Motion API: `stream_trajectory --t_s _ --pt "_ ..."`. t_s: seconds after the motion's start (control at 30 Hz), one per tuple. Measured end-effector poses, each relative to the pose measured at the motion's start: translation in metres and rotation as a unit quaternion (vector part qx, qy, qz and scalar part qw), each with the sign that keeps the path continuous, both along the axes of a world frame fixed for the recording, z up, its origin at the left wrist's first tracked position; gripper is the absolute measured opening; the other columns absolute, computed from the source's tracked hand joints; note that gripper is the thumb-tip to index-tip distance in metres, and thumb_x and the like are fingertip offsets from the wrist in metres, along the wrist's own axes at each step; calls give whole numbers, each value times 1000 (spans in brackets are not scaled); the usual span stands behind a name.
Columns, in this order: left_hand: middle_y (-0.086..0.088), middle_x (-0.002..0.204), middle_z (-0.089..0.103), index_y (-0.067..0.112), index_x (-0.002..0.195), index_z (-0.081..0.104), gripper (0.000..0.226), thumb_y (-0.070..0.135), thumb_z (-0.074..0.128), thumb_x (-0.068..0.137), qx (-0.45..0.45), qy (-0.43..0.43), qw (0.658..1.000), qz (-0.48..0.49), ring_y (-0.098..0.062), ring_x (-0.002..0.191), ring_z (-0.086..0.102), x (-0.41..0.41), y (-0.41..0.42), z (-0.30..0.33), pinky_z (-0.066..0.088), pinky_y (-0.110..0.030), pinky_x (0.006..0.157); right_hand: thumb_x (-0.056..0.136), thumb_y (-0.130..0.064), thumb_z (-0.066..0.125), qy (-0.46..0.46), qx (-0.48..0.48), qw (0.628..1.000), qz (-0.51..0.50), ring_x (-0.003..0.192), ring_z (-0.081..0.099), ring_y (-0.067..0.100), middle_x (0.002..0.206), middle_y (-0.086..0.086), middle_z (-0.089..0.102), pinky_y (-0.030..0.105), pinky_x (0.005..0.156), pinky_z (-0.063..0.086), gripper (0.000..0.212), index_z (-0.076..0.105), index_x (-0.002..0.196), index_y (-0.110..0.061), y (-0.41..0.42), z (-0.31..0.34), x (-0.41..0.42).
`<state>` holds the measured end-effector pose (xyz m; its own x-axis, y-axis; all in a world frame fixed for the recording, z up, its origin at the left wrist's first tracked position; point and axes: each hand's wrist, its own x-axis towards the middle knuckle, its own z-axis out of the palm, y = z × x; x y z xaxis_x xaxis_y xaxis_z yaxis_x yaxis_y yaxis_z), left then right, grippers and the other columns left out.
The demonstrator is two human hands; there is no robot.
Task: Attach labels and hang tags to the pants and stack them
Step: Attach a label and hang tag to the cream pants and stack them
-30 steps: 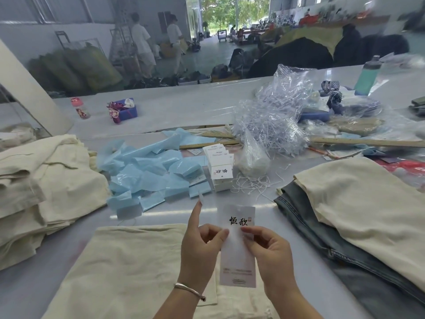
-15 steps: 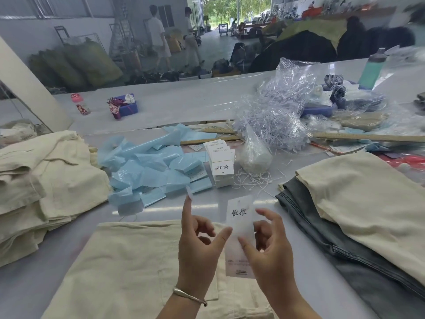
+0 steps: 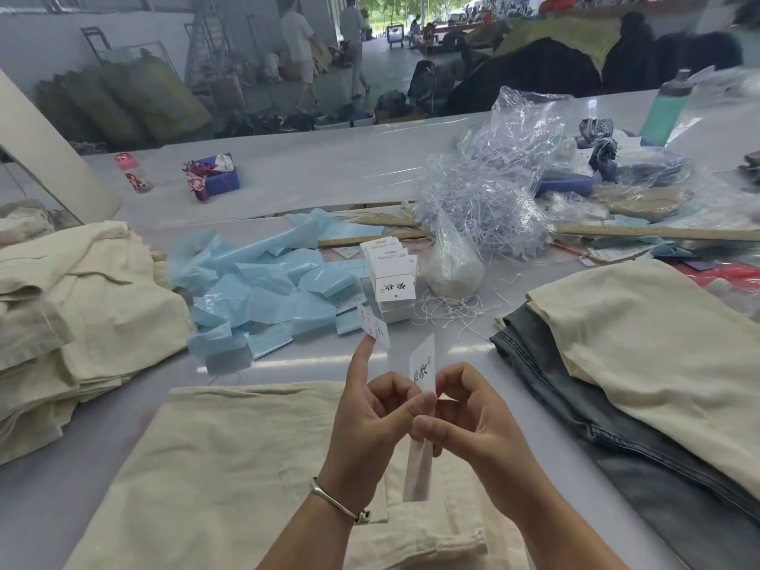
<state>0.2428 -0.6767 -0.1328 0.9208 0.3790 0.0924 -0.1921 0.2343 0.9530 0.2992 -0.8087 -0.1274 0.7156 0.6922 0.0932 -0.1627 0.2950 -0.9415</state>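
Over the near edge of the grey surface (image 3: 49,499), both hands meet above a pair of cream pants (image 3: 230,479) laid flat there. The left hand (image 3: 370,421) has its thumb and curled fingers pinching a long white hang tag (image 3: 421,376), which stands upright and edge-on to the camera; its index finger points straight up with a small white label (image 3: 376,327) stuck to the tip. The right hand (image 3: 473,429) pinches the same hang tag from the other side, thumb against the tag's middle and fingers curled behind it. A silver bracelet (image 3: 337,501) sits on the left wrist. Toward the middle of the surface stands a stack of hang tags (image 3: 390,277), with loose white strings (image 3: 448,310) just beside it and a heap of light blue plastic bags (image 3: 263,294) to its left. A clear bag of plastic fasteners (image 3: 489,187) lies behind the stack. At the left edge is a pile of cream pants (image 3: 70,306); at the right edge, cream pants rest on folded grey jeans (image 3: 617,425). A wooden ruler (image 3: 658,232) lies further back on the right.
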Motion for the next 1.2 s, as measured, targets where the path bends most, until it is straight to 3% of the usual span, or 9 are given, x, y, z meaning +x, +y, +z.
stream_trajectory --t_s 0.17,0.33,0.53,0.73,0.83,0.93,1.0,1.1,1.2 --pt "-14 72 58 33 150 17 111 17 86 64 -9 0 1000 -18 -25 64 59 -1 3 3 53 -40 55 64 -20 85 -10 -10 1000 22 62 53 19 68 8 61 26 56 46 32 57 80 -17 2 1 3" --pt "-16 76 62 34 150 17 105 15 83 69 -13 1 1000 -22 -27 65 60 -1 4 1 52 -47 62 68 -22 82 -5 -4 1000 7 68 52 28 71 18 61 29 59 46 36 53 80 -6 0 1 5" --pt "-15 77 63 31 151 16 101 13 79 74 -8 -1 1000 -11 -24 61 59 -4 4 2 51 -46 62 75 -9 74 -5 0 1000 3 66 54 28 69 12 63 27 57 47 23 52 79 -5 -1 3 3" --pt "-19 82 67 27 151 17 96 16 77 76 7 9 1000 8 -26 65 64 -5 3 3 53 -39 61 78 7 65 -20 -30 997 -70 63 54 26 83 29 53 31 57 47 30 39 82 -5 1 -3 0" --pt "-12 78 66 25 147 27 80 13 70 81 6 11 999 35 -19 63 62 -6 5 2 51 -28 59 85 16 53 -62 -84 982 -154 59 48 22 84 25 54 36 56 38 31 47 86 -15 4 -9 2" --pt "0 76 56 27 134 48 58 18 69 82 9 -1 997 79 -11 62 51 -7 12 5 47 -22 58 87 10 52 -75 -126 971 -190 57 41 21 70 6 57 29 55 36 41 63 88 -30 2 -18 9" --pt "5 83 57 32 115 64 38 24 67 78 9 2 995 101 -9 72 52 -7 17 9 46 -20 69 88 9 50 -34 -134 974 -182 63 48 23 69 4 60 28 59 41 43 73 91 -27 0 -22 13" --pt "0 117 62 28 92 74 19 28 69 74 26 25 994 107 -7 103 59 -7 20 17 43 -22 88 81 18 56 48 -115 983 -135 87 64 26 99 10 73 32 74 54 46 72 107 -16 -2 -21 17" --pt "13 133 52 17 88 74 28 34 74 66 92 100 988 76 11 111 54 -9 19 21 39 -24 97 73 27 56 87 -86 989 -80 89 65 26 105 19 71 39 80 54 61 62 121 -10 -1 -19 16"
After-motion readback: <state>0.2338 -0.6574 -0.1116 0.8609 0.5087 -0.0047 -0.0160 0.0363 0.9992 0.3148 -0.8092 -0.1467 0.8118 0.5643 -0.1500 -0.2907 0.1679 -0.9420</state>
